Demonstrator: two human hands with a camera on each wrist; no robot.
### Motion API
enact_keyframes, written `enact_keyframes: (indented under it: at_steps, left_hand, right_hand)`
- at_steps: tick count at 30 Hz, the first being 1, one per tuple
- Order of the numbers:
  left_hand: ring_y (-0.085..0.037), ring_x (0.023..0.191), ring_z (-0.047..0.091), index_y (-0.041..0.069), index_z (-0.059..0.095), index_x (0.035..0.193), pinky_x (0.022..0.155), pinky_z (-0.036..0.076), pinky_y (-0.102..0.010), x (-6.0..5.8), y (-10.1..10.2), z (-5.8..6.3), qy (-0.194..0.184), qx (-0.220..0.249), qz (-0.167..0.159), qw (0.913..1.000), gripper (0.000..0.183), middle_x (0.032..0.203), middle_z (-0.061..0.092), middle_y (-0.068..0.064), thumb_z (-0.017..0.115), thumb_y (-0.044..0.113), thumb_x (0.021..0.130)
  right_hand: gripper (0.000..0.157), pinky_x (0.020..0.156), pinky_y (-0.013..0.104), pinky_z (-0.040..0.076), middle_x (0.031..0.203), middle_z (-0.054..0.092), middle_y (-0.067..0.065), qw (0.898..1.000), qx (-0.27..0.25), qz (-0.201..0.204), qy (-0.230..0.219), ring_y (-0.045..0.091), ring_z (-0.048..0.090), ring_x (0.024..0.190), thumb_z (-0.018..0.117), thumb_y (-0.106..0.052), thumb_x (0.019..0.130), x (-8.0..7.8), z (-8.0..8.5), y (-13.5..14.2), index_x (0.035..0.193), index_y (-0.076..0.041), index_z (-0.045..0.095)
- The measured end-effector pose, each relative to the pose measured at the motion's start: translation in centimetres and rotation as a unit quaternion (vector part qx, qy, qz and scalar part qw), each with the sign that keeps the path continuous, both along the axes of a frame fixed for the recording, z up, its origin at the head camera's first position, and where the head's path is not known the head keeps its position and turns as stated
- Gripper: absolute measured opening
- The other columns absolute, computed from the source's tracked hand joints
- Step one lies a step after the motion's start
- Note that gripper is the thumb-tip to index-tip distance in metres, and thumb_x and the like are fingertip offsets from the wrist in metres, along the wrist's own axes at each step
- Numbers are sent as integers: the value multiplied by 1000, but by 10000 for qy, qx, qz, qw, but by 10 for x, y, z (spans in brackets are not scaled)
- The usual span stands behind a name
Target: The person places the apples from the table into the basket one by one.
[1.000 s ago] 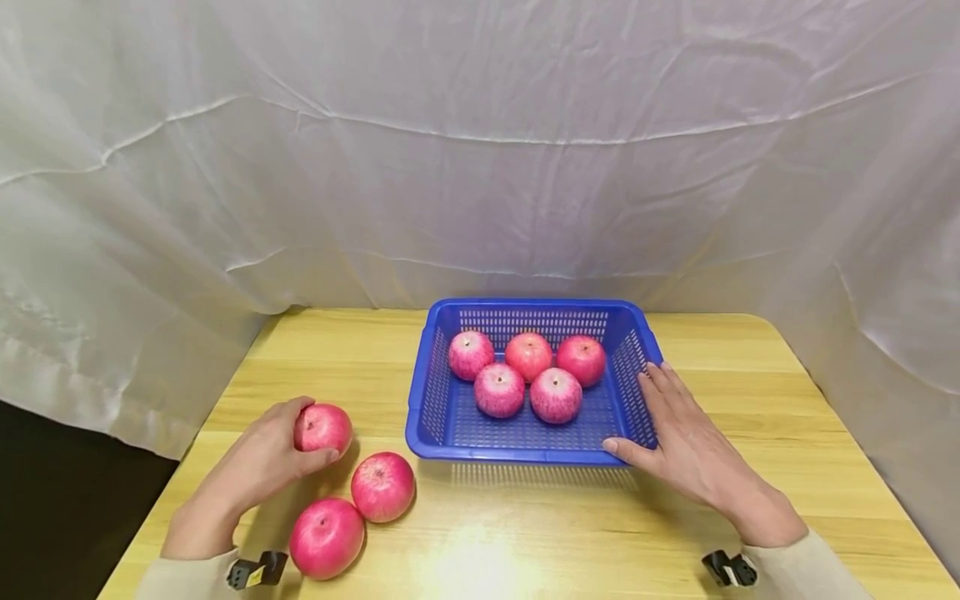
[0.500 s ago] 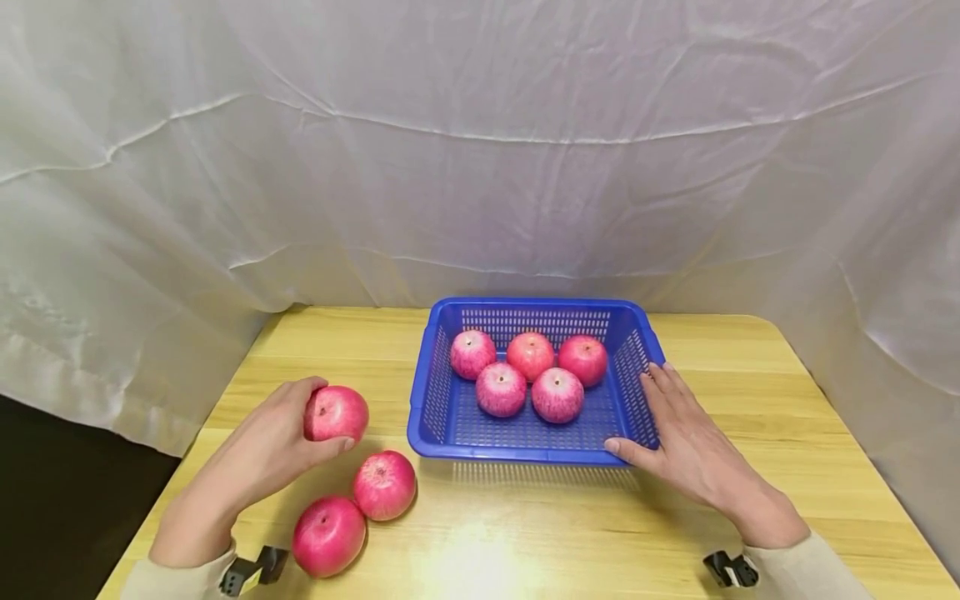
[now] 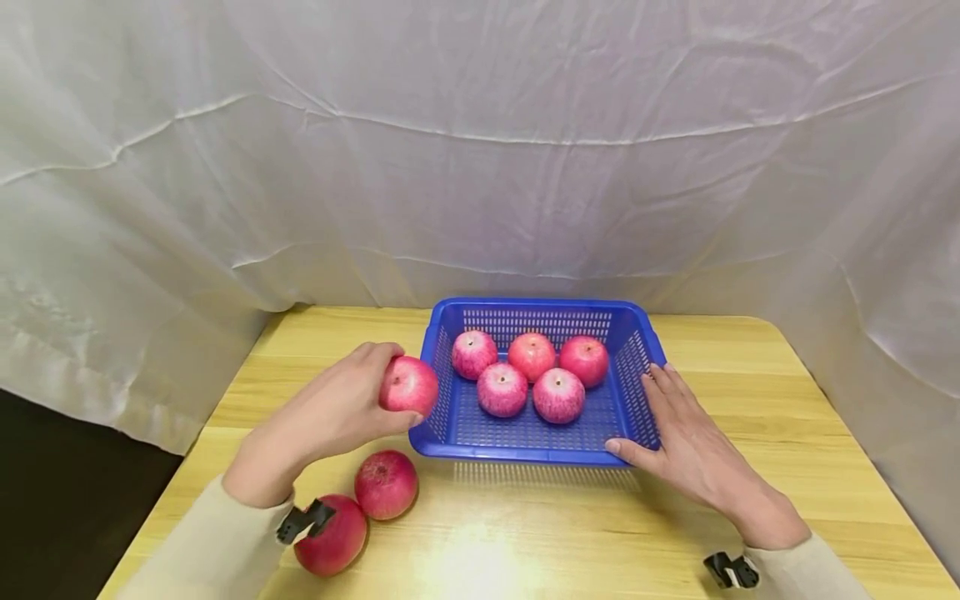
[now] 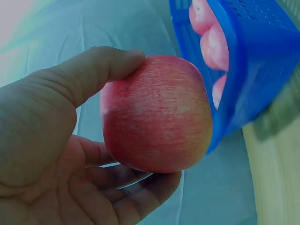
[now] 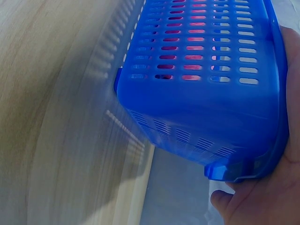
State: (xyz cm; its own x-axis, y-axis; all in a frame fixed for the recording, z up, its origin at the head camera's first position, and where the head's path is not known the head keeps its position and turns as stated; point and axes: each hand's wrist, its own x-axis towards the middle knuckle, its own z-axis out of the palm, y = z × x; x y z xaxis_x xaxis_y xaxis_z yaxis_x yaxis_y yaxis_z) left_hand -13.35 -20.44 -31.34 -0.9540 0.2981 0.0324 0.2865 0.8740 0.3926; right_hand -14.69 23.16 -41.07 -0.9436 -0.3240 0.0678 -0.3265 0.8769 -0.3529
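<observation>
Left hand [image 3: 330, 417] curved round apple [image 3: 410, 387] | likely firm, bruisable — hold at widest sides | basket [image 3: 525, 457] against straight fingers of right hand [image 3: 693, 446]

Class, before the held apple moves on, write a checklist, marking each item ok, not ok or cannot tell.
1. Left grip wrapped around the held apple: ok.
2. Right grip resting on the right side of the basket: ok.
3. Bare space in front of the five apples inside: ok.
4. Held apple wholly inside the basket: not ok; it is at the left rim.
5. Held apple not touching that rim: cannot tell.
6. Left sleeve not touching the two loose apples: cannot tell.
</observation>
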Motion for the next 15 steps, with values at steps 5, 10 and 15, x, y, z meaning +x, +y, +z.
enact_keyframes:
  at_steps: [5, 10, 15]
  left_hand:
    - [-24, 108, 65, 1, 55, 139, 98, 59, -45, -16, 24, -4, -174, -183, -291, 9993, 77, 126, 63, -12, 84, 46, 85]
    - [-25, 111, 65, 0, 53, 144, 103, 57, -45, -30, 42, -13, -324, -426, -533, 9971, 82, 127, 63, -13, 82, 48, 85]
    - [-26, 110, 63, 1, 56, 143, 103, 56, -46, -37, 56, -23, -303, -807, -800, 9931, 78, 123, 63, -13, 81, 49, 86]
  right_hand:
    - [116, 121, 72, 26, 172, 13, 32, 10000, 13, 11, 39, 52, 12, 159, 67, -69, 92, -1, -1, 0, 164, 7, 18]
    - [116, 121, 73, 26, 172, 13, 32, 10000, 13, 1, 32, 52, 12, 159, 67, -69, 92, -1, -1, 0, 164, 7, 18]
    - [116, 121, 73, 26, 172, 13, 32, 10000, 7, -28, -12, 52, 12, 159, 66, -70, 92, 0, -1, 0, 164, 7, 18]
